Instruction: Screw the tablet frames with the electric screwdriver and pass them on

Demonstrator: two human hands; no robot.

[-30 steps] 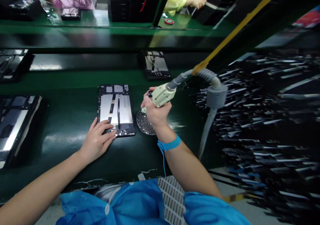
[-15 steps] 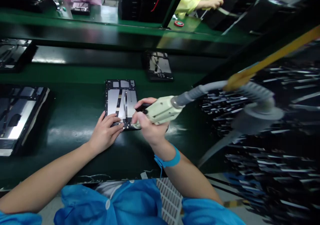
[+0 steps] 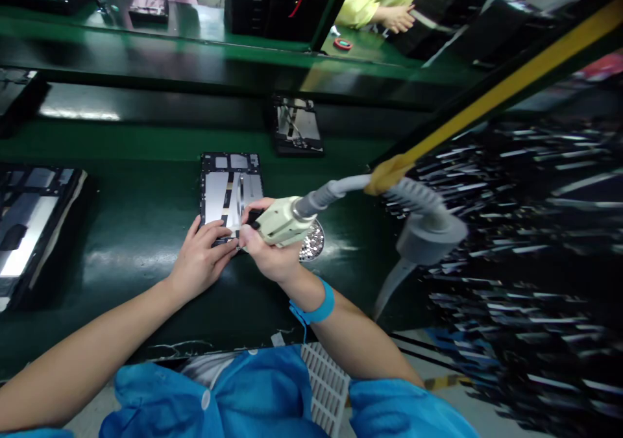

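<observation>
An opened tablet [image 3: 214, 191] lies flat on the green bench, its silver inner plate and dark frame facing up. My left hand [image 3: 200, 256] rests on its lower left edge, fingers stretched out across the corner. My right hand [image 3: 272, 256] is closed around a pale green electric screwdriver [image 3: 285, 220], which tilts over the tablet's lower right edge. Fingers hide the screwdriver's tip. A grey cable [image 3: 350, 185] runs from its back end. Just right of my right hand, partly covered by it, sits a round dish of small shiny screws [image 3: 314, 242].
Another opened tablet [image 3: 298, 126] lies farther back, and a stack of tablets [image 3: 34, 224] stands at the left. On the right are dense rows of dark parts [image 3: 511, 263]. A yellow strip [image 3: 487, 94] slants above. Co-workers' hands show across the bench.
My right hand and the screwdriver have shifted left over the tablet's lower edge, uncovering the screw dish. The cable has swung left. My left hand stays on the tablet.
</observation>
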